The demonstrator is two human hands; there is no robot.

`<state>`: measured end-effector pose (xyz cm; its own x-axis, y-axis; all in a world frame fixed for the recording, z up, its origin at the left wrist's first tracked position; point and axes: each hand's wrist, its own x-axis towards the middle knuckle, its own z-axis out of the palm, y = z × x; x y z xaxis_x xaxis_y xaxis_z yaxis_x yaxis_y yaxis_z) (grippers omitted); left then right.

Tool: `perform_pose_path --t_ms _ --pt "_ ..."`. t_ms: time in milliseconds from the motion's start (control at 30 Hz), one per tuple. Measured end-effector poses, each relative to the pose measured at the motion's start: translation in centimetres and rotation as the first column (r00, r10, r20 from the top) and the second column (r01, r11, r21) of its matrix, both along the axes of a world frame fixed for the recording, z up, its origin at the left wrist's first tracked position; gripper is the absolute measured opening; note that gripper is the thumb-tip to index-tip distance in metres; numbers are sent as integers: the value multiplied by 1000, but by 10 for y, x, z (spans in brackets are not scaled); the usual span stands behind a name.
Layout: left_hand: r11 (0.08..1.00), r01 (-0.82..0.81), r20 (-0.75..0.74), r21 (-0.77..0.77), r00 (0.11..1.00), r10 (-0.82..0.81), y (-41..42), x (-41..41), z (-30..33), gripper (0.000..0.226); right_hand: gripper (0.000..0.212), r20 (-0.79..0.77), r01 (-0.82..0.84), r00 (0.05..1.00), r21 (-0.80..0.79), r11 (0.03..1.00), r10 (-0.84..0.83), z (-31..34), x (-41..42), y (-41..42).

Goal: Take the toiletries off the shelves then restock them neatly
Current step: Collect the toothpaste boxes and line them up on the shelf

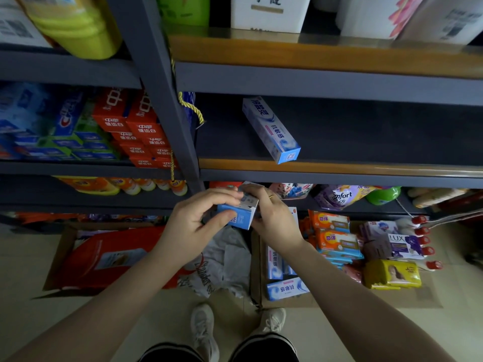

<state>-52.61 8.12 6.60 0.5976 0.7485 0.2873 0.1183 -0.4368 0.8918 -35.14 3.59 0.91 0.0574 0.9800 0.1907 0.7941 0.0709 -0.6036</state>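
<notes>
Both hands are gripping one blue-and-white box point(239, 214) below the shelf point(339, 167): left hand point(194, 223) is pinching its near end, right hand point(271, 218) is curling round its far side. A second box point(270, 129) is lying tilted on the shelf.

The middle shelf point(366, 167) on the right lies almost bare; one toothpaste box point(270, 129) lies slantwise near its left end, its corner over the front edge, with open room to its right; the steel post point(167, 100) bounds it on the left, a yellow cord point(192, 107) hanging beside; the left bay is packed with red boxes point(138, 129); the shelf below is crowded with refill pouches point(339, 197).
</notes>
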Motion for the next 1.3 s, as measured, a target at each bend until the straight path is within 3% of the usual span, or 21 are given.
perform_pose_path --t_ms 233,267,367,467,567,633,700,767,867,967,1100,1233,1300 --pt "985 -92 -69 -147 994 83 3 11 7 20 37 57 -60 997 24 998 58 9 2 1" --pt "989 -100 -118 -110 989 87 6 12 8 21 34 79 -76 994 16 997 74 11 4 0" --pt "973 -48 -291 224 950 114 14 10 8 32 41 123 -127 982 -131 983 143 21 9 1" --pt "966 79 -462 245 886 45 21 3 15 57 69 287 -233 915 -197 952 283 30 14 6" --pt "967 108 -598 229 800 52 32 -2 22 52 73 348 -274 859 -305 912 375 40 19 16" --pt "995 -39 -521 90 850 80 37 -4 26 27 69 216 -269 922 -239 933 322 49 24 22" --pt "946 -298 -391 -123 891 230 37 -8 22 6 57 33 -160 987 -11 987 160 50 32 30" --pt "767 -482 -264 -424 876 405 33 -11 16 10 40 -159 106 983 93 990 -90 47 45 40" --pt "455 -464 -165 -760 815 555 24 -11 6 15 22 -331 440 843 -26 897 -423 38 67 51" --pt "319 -433 -159 -843 767 622 12 0 -8 17 31 -244 397 869 -177 901 -430 28 79 61" --pt "258 -375 -105 -890 721 685 8 28 -22 12 46 -84 233 963 -213 949 -256 25 73 74" --pt "360 -248 59 -899 748 661 20 62 -18 11 40 -7 290 956 -162 943 -295 24 72 80" --pt "411 -259 71 -874 769 635 30 77 -18 25 39 60 321 947 -154 935 -315 23 74 78"
